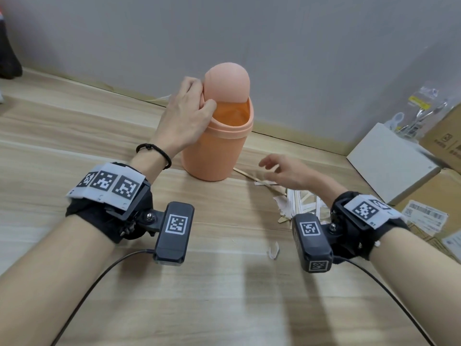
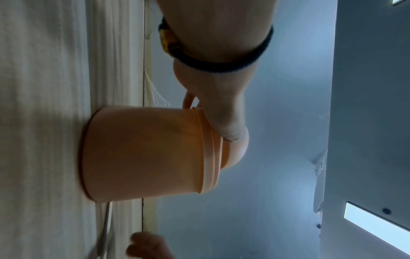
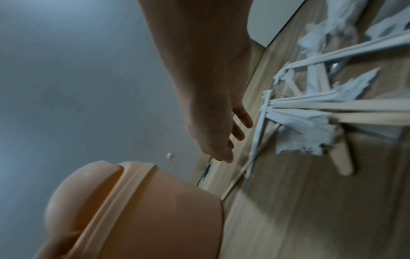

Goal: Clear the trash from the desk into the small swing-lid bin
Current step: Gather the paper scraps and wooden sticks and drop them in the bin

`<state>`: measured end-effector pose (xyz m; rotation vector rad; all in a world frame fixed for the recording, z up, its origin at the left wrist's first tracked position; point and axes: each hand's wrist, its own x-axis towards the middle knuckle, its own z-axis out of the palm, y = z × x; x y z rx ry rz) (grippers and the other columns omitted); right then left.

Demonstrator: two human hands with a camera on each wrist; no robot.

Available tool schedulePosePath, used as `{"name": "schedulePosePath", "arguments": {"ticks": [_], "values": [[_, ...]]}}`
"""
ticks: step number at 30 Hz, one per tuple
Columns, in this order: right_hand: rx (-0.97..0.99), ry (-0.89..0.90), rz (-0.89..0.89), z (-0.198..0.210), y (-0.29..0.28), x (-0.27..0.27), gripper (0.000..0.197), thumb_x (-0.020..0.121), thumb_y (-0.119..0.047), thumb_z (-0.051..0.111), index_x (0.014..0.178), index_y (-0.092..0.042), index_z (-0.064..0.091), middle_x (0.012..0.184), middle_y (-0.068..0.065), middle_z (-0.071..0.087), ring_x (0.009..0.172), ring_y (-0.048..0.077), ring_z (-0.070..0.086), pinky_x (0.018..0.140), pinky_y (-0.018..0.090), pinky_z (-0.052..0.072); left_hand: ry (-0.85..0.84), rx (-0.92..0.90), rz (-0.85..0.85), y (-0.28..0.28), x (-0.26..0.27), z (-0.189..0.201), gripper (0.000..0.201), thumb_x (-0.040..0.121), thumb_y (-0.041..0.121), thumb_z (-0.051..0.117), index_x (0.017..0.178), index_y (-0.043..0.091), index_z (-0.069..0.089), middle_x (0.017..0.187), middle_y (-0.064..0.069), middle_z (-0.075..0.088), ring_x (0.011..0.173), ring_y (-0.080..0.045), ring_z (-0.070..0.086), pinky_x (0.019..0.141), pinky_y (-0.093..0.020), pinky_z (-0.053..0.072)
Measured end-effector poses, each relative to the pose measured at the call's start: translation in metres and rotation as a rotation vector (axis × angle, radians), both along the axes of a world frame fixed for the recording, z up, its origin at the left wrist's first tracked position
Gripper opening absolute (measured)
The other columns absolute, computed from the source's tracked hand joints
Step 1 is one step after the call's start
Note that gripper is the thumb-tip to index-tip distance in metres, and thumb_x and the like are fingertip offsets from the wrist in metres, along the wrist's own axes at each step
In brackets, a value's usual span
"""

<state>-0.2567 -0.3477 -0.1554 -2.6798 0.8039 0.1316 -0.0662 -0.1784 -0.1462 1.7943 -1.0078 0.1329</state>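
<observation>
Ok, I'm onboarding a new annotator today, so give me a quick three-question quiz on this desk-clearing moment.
1. True or false: the swing lid of the bin is tipped open.
2. Which hand holds the lid: A) left hand B) right hand C) neither?
3. Fill in: the wooden sticks and torn paper lie on the desk to the bin's ____ side.

Key: 1 true; 2 A; 3 right. The right hand hovers open over the trash, holding nothing.

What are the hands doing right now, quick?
Left hand: grips the swing lid of the bin, tipping it open.
Right hand: open, holding nothing, above the trash.
</observation>
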Motion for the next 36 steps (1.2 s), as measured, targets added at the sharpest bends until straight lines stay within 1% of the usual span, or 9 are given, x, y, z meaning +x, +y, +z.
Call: {"name": "schedulePosePath", "arguments": {"ticks": [2,4,9,12,16,19,25,32,36], "values": [[-0.026,0.046,-0.002,-0.008,-0.003,-0.005,0.026,0.095,-0.016,0.054,0.120,-0.018,0.056,0.115,0.000,0.053,0.096,0.019,0.058,0.079,0.029,0.048,0.004,0.002,0.002,0.000,0.000,0.000,0.019,0.087,0.028,0.036,0.082,0.010,0.039,0.104,0.002,0.040,0.093,-0.028,0.047,0.084,-0.047,0.043],[-0.038,0.011,-0.013,-0.009,-0.002,-0.007,0.028,0.090,-0.001,0.048,0.105,-0.023,0.058,0.107,0.001,0.054,0.085,0.017,0.055,0.067,0.024,0.044,0.007,-0.007,0.001,0.000,0.000,0.000,0.016,0.087,0.027,0.036,0.079,0.012,0.037,0.104,0.001,0.041,0.091,-0.027,0.047,0.083,-0.046,0.042],[0.088,0.138,0.082,0.003,0.001,-0.019,0.018,0.093,-0.005,0.049,0.097,-0.015,0.064,0.092,0.001,0.062,0.063,0.008,0.057,0.055,0.013,0.047,-0.009,0.004,0.013,-0.001,0.000,0.000,0.016,0.089,0.025,0.037,0.081,0.011,0.037,0.105,0.000,0.040,0.090,-0.027,0.046,0.080,-0.043,0.040],[0.158,0.192,0.106,0.006,0.002,-0.024,0.017,0.091,-0.008,0.055,0.104,-0.014,0.065,0.090,-0.002,0.064,0.067,0.010,0.063,0.066,0.026,0.054,-0.015,0.003,0.011,-0.001,-0.002,0.000,0.016,0.089,0.025,0.037,0.081,0.011,0.037,0.105,0.000,0.040,0.091,-0.028,0.047,0.080,-0.042,0.039],[0.236,0.190,0.168,0.010,0.000,-0.028,0.021,0.087,-0.011,0.066,0.107,-0.019,0.064,0.101,0.000,0.067,0.088,0.021,0.068,0.078,0.035,0.058,-0.028,0.008,0.012,-0.001,-0.002,0.000,0.015,0.089,0.024,0.037,0.081,0.012,0.037,0.105,0.000,0.040,0.090,-0.027,0.046,0.078,-0.041,0.038],[0.134,0.268,0.167,0.014,-0.003,-0.031,0.039,0.078,-0.025,0.080,0.111,-0.030,0.061,0.115,-0.008,0.061,0.099,0.014,0.060,0.089,0.032,0.052,-0.023,0.009,0.010,-0.001,-0.002,0.000,0.016,0.088,0.025,0.037,0.081,0.012,0.037,0.106,0.000,0.040,0.092,-0.028,0.047,0.081,-0.044,0.040],[-0.068,0.469,0.139,0.013,-0.006,-0.036,0.065,0.074,-0.030,0.082,0.129,-0.032,0.048,0.119,-0.007,0.051,0.099,0.014,0.055,0.088,0.031,0.048,-0.029,0.014,0.011,-0.002,-0.002,0.000,0.015,0.089,0.025,0.036,0.081,0.013,0.036,0.107,-0.001,0.040,0.093,-0.030,0.047,0.082,-0.043,0.040],[-0.126,0.457,0.138,0.006,-0.010,-0.036,0.035,0.071,-0.012,0.079,0.097,-0.027,0.059,0.092,-0.008,0.064,0.077,0.010,0.059,0.072,0.029,0.050,-0.024,0.007,0.010,-0.002,-0.002,-0.001,0.016,0.088,0.027,0.036,0.081,0.012,0.037,0.106,-0.001,0.040,0.093,-0.030,0.046,0.081,-0.043,0.040],[-0.035,0.296,0.160,0.006,-0.008,-0.041,0.019,0.078,-0.002,0.065,0.085,-0.020,0.067,0.072,-0.008,0.069,0.062,0.001,0.060,0.061,0.017,0.045,-0.021,0.008,0.011,-0.001,-0.002,-0.001,0.021,0.086,0.028,0.035,0.085,0.008,0.040,0.107,-0.003,0.041,0.093,-0.030,0.047,0.083,-0.046,0.042]]}}
